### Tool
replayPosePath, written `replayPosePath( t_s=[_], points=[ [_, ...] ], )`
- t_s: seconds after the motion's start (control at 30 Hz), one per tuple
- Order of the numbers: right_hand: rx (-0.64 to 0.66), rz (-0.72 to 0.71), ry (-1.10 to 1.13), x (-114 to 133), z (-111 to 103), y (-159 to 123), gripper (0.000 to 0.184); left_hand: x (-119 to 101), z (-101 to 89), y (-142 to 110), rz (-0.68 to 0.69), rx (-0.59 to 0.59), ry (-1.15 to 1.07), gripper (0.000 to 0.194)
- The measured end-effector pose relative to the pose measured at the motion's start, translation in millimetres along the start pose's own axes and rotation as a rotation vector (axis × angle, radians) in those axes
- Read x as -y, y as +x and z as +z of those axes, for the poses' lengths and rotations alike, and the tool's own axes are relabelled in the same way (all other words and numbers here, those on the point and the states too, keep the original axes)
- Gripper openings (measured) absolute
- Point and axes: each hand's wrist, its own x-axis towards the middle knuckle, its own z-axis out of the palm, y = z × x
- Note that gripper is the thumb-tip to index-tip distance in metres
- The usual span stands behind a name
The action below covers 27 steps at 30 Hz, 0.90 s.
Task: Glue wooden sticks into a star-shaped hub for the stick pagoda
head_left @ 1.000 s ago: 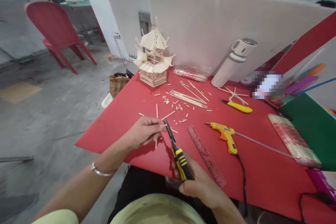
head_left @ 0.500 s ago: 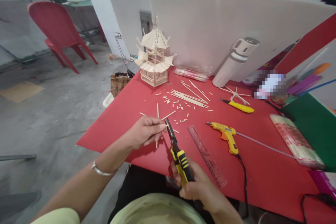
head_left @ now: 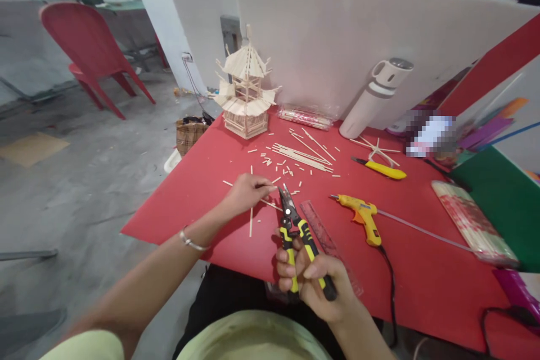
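My right hand point(head_left: 323, 284) is wrapped round the yellow-and-black handles of a pair of pliers point(head_left: 291, 225). The pliers' handles are spread and their jaws gape, pointing away from me. Just left of the jaw tips, my left hand point(head_left: 248, 194) is closed in a pinch; whatever its fingertips hold is too small to make out. Beneath that hand, thin wooden sticks point(head_left: 251, 222) lie in a star shape, the centre hidden by the hand. Short cut stick pieces point(head_left: 288, 171) are scattered beyond, beside a bundle of longer sticks point(head_left: 301, 157).
A stick-built pagoda point(head_left: 246, 107) stands at the back left. Rightward are a clear ruler point(head_left: 320, 228), a yellow glue gun point(head_left: 360, 211) with its cord, a yellow utility knife point(head_left: 383, 170), a white flask point(head_left: 373, 101), another stick star point(head_left: 376, 149) and a bagged stick pack point(head_left: 472, 222).
The pliers have opened and tilted, their jaws moving away from my left fingertips. My left hand has shifted right and away from me, over the stick star.
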Motion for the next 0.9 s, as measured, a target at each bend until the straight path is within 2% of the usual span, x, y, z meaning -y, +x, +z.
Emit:
replayPosePath(
  t_s=[0.1,0.17,0.23,0.3,0.43,0.57,0.63,0.73,0.9],
  points=[
    [0.007,0.016,0.004,3,-10,-1,0.046,6,8.7,27,0.071,0.0,0.238,0.015],
    [0.016,0.03,0.022,4,-16,-4,0.044,9,11.1,36,0.097,0.009,0.325,0.013],
    [0.025,0.038,0.051,6,-20,-6,0.042,10,9.4,37,0.093,0.008,0.358,0.022],
    [0.043,0.041,0.071,7,-22,-6,0.041,8,4.7,35,0.068,-0.01,0.352,0.033],
    [0.081,0.048,0.06,10,-19,-3,0.041,-4,-4.6,27,0.074,-0.019,0.287,0.022],
    [0.066,0.05,0.033,9,-14,-1,0.052,-14,-5.5,25,0.162,0.04,0.196,0.028],
    [0.055,0.037,0.04,7,-13,-2,0.056,-15,-3.1,27,0.204,0.072,0.189,0.027],
    [0.058,0.017,0.077,6,-16,-7,0.057,-12,2.5,34,0.228,0.082,0.213,0.012],
    [0.051,-0.012,0.106,0,-25,-24,0.048,-7,1.6,44,0.229,0.018,0.24,0.015]
  ],
)
